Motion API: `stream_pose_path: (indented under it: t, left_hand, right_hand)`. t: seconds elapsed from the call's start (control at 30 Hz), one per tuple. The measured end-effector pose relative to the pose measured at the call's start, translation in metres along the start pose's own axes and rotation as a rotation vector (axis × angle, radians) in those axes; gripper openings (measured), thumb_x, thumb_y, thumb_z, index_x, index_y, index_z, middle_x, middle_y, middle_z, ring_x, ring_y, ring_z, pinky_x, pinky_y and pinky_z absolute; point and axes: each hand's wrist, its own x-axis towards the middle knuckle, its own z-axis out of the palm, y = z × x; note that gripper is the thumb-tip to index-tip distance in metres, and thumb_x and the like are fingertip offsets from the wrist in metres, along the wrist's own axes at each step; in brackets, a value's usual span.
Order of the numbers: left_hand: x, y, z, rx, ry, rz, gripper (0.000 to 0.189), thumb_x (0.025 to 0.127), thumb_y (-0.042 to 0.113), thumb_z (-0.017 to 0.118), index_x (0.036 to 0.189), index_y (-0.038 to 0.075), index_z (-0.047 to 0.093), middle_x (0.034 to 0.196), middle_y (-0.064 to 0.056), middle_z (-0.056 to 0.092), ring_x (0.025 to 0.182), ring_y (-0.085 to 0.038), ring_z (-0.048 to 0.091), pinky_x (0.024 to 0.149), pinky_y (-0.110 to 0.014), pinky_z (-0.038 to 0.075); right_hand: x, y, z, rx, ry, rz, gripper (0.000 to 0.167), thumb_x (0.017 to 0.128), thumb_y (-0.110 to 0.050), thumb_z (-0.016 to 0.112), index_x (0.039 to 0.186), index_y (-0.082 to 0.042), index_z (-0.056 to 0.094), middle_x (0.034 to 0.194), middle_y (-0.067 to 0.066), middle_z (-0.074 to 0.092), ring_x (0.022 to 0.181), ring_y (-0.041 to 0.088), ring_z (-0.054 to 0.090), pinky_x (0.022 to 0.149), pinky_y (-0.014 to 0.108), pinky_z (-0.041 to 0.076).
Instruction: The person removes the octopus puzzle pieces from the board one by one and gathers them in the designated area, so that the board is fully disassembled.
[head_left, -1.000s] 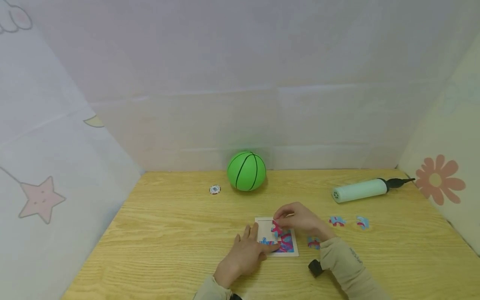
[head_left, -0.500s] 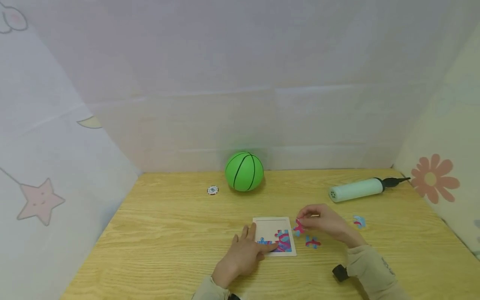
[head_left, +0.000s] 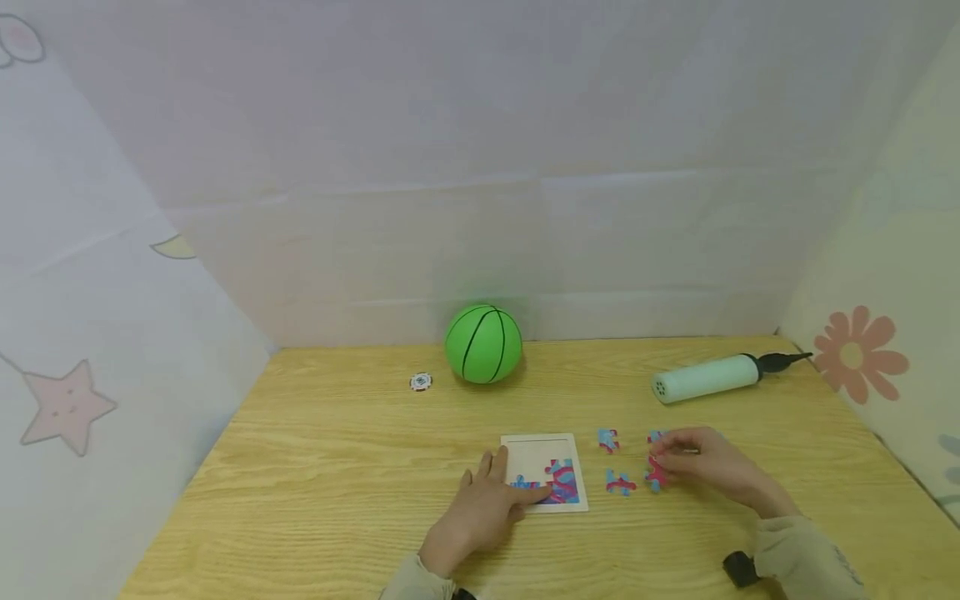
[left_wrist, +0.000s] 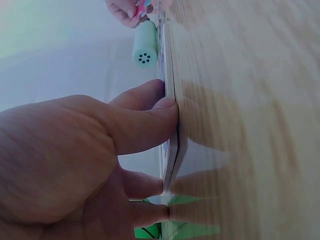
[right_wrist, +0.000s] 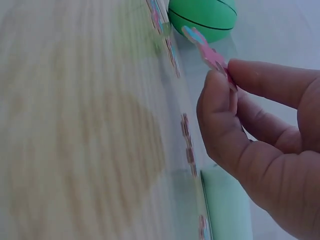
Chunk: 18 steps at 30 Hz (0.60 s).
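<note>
My left hand (head_left: 480, 508) rests spread against the left and near sides of a pale puzzle tray (head_left: 528, 454). In the left wrist view its thumb (left_wrist: 150, 127) presses the tray's edge. Joined pink, blue and purple pieces (head_left: 562, 483) fill the tray's lower right; more blue pieces line its near side. Right of the tray, my right hand (head_left: 708, 467) pinches a pink and blue puzzle piece (head_left: 656, 473) between thumb and fingertips. The right wrist view has this piece (right_wrist: 207, 50) raised and tilted. Behind the fingertips, another puzzle piece (head_left: 655, 435) is partly covered.
Two loose puzzle pieces, one farther back (head_left: 607, 440) and one nearer (head_left: 620, 482), lie between tray and right hand. A green ball (head_left: 483, 344) and a poker chip (head_left: 421, 382) are at the back. A mint hand pump (head_left: 708, 379) lies back right.
My right hand has carried the pinched puzzle piece from over the tray to the right, uncovering loose pieces beside the tray. My left hand stays on the tray. The head view has shifted slightly.
</note>
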Motion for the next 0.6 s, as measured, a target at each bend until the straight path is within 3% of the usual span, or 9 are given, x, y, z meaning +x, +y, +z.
stream_pose_path:
  t: [0.2, 0.43, 0.6]
  left_hand:
    - [-0.0005, -0.0002, -0.0011, -0.009, 0.004, 0.007, 0.044, 0.094, 0.022, 0.059, 0.128, 0.05, 0.057, 0.151, -0.028, 0.026, 0.135, -0.049, 0.029, 0.099, -0.064, 0.033]
    - [-0.0003, -0.0006, -0.0015, -0.013, 0.001, 0.016, 0.044, 0.094, 0.021, 0.059, 0.128, 0.048, 0.058, 0.15, -0.028, 0.027, 0.135, -0.05, 0.028, 0.098, -0.065, 0.034]
    - [-0.0003, -0.0005, -0.0015, -0.04, 0.017, 0.019, 0.044, 0.094, 0.019, 0.06, 0.127, 0.047, 0.059, 0.15, -0.029, 0.027, 0.134, -0.05, 0.029, 0.098, -0.066, 0.033]
  right_hand:
    - [-0.005, 0.0036, -0.0069, 0.023, -0.049, 0.014, 0.029, 0.094, -0.009, 0.06, 0.11, 0.015, 0.06, 0.103, 0.017, 0.065, 0.085, 0.012, 0.064, 0.072, 0.029, 0.055]
    - [-0.005, 0.0073, -0.0078, -0.08, -0.018, 0.015, 0.019, 0.091, -0.006, 0.064, 0.103, 0.009, 0.065, 0.092, 0.015, 0.067, 0.076, 0.009, 0.06, 0.066, 0.025, 0.051]
    - [-0.006, 0.0055, -0.0047, -0.233, 0.052, 0.018, 0.015, 0.087, -0.01, 0.07, 0.097, 0.001, 0.068, 0.086, 0.007, 0.068, 0.075, 0.007, 0.059, 0.066, 0.024, 0.047]
